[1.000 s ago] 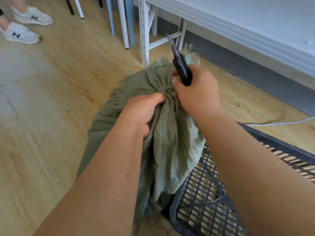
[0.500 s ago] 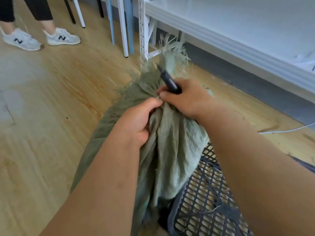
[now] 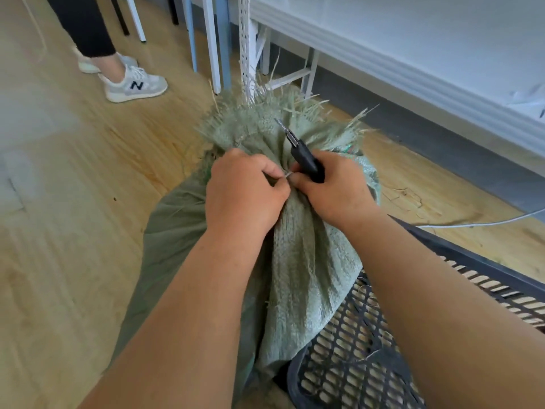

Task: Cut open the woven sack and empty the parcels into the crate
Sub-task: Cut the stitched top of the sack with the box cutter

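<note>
The green woven plastic sack stands on the light wooden plank floor, its lower right side leaning against the black perforated plastic crate. The sack neck is gathered and bunched; above the gather, the frayed open edge spreads outward in loose strands.

The left hand grips the gathered neck from the left, its fingers curled around the fabric. A short pale tie or strand protrudes between the thumb and forefinger; its exact nature cannot be determined.

The right hand meets the neck from the right, its grip clamped on the black-handled utility knife. The handle lies in the fist, and the narrow metal blade points up and away from the person, over the frayed edge. The fingertips of both hands are touching or nearly touching at the gather.

No parcels are visible; the sack contents are hidden by the fabric.

Behind the sack stands a white metal rack leg under a white desk. A thin white cable lies on the floor beside the crate. A second person's grey sneaker rests on the floor at upper left.
</note>
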Demonstrator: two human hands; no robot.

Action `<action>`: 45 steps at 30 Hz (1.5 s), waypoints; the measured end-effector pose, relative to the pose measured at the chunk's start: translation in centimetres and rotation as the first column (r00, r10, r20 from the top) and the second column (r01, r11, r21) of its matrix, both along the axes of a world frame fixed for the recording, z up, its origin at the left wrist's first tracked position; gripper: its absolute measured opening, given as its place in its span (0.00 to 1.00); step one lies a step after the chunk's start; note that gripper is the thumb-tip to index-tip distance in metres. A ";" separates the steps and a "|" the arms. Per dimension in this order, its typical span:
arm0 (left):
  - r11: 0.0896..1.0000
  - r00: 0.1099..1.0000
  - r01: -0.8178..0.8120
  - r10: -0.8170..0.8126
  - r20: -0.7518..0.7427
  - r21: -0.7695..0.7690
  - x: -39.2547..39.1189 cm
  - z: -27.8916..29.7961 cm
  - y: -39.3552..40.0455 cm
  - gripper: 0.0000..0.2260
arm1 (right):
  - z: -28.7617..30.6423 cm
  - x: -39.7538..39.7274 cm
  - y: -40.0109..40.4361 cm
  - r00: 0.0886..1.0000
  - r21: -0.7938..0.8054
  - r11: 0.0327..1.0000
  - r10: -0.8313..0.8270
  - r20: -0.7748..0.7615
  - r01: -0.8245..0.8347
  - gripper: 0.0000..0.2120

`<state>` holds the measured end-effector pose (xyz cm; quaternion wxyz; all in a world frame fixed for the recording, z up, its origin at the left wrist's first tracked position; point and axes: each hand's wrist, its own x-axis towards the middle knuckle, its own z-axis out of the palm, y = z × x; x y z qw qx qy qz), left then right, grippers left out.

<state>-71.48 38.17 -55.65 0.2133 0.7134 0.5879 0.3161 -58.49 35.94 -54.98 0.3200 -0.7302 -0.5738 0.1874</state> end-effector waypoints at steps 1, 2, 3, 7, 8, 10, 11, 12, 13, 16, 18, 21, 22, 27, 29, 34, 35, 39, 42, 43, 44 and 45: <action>1.000 1.000 0.010 -0.010 0.013 -0.003 -0.1 0.0 0.0 0.02 | -0.1 -0.1 -0.1 1.000 0.006 1.000 -0.006 -0.024 0.006 0.05; 1.000 0.998 0.020 -0.020 0.055 -0.003 -0.1 -0.1 0.0 0.02 | -0.1 -0.2 -0.2 0.998 0.015 1.000 -0.017 -0.055 0.018 0.05; 1.000 0.995 0.025 -0.024 0.099 -0.005 -0.1 -0.2 0.0 0.03 | 0.0 -0.2 -0.3 0.996 0.031 0.999 -0.037 -0.082 0.039 0.05; 0.999 0.984 0.017 -0.009 0.178 -0.041 -0.1 -0.7 0.2 0.03 | 2.3 0.4 -1.4 0.978 0.059 0.990 -0.118 -0.171 0.130 0.15; 0.999 0.984 0.013 -0.006 0.179 -0.040 -0.1 -0.8 0.3 0.02 | 2.9 0.6 -1.8 0.974 0.006 0.993 -0.118 -0.196 0.121 0.17; 0.999 0.984 0.010 -0.003 0.178 -0.036 0.1 -0.9 0.5 0.03 | 3.8 0.6 -2.5 0.966 -0.158 0.984 -0.113 -0.231 0.077 0.19; 0.999 0.984 0.010 -0.004 0.179 -0.036 0.2 -0.9 0.5 0.03 | 3.8 0.6 -2.8 0.965 -0.219 0.974 -0.110 -0.238 0.057 0.20; 0.999 0.984 0.012 -0.006 0.178 -0.033 0.3 -0.9 0.5 0.03 | 3.7 0.5 -3.0 0.969 -0.251 0.967 -0.106 -0.225 0.047 0.20; 1.000 0.985 0.012 -0.007 0.175 -0.027 0.3 -0.9 0.5 0.02 | 3.4 0.4 -3.2 0.976 -0.266 0.963 -0.099 -0.193 0.045 0.18; 1.000 0.983 0.019 -0.021 0.180 0.014 0.4 -0.8 0.5 0.03 | 2.1 -0.4 -4.0 0.989 -0.238 0.970 -0.082 -0.125 0.051 0.13; 0.999 0.980 0.026 -0.034 0.194 0.046 0.5 -0.7 0.4 0.04 | 1.2 -1.0 -4.3 0.991 -0.201 0.979 -0.056 -0.125 0.030 0.11; 0.991 0.981 0.007 -0.033 0.190 0.133 0.5 -0.7 0.1 0.04 | 0.7 -1.5 -4.6 0.998 -0.168 0.986 -0.030 -0.050 0.021 0.09; 0.985 0.984 0.006 -0.037 0.176 0.173 0.5 -0.7 0.0 0.04 | 0.6 -1.7 -4.7 0.999 -0.157 0.987 -0.030 -0.040 0.023 0.08; 0.963 0.987 0.048 -0.087 0.138 0.264 0.3 -0.8 0.2 0.03 | 0.4 -2.0 -4.9 0.998 -0.119 0.993 -0.031 -0.054 0.025 0.08; 0.960 0.986 0.057 -0.097 0.137 0.274 0.2 -0.8 0.2 0.03 | 0.4 -2.1 -5.0 0.998 -0.108 0.994 -0.034 -0.059 0.028 0.09; 0.981 0.986 0.027 -0.058 0.156 0.191 0.0 -0.9 0.1 0.02 | 0.3 -2.2 -5.0 0.997 -0.101 0.995 -0.035 -0.066 0.028 0.09; 0.986 0.987 0.021 -0.047 0.154 0.164 0.0 -0.9 0.1 0.02 | 0.2 -2.2 -5.0 0.997 -0.095 0.995 -0.037 -0.066 0.031 0.09; 0.995 0.992 0.010 -0.022 0.125 0.096 0.0 -1.0 0.2 0.02 | 0.3 -2.5 -5.0 0.999 -0.087 0.996 -0.034 -0.042 0.030 0.09; 0.995 0.993 0.002 -0.014 0.120 0.102 0.0 -0.9 0.2 0.02 | 0.5 -2.6 -5.1 1.000 -0.087 0.996 -0.011 -0.016 0.009 0.09; 0.995 0.993 0.001 -0.013 0.116 0.104 0.0 -0.8 0.2 0.02 | 0.6 -2.6 -5.1 1.000 -0.090 0.996 -0.005 -0.007 0.004 0.09; 0.994 0.994 0.002 -0.014 0.113 0.107 0.0 -0.8 0.2 0.02 | 0.6 -2.7 -5.1 1.000 -0.093 0.996 -0.001 0.002 0.001 0.09; 0.994 0.994 0.001 -0.013 0.109 0.112 0.0 -0.8 0.2 0.02 | 0.6 -2.7 -5.0 1.000 -0.095 0.995 0.000 0.011 0.001 0.09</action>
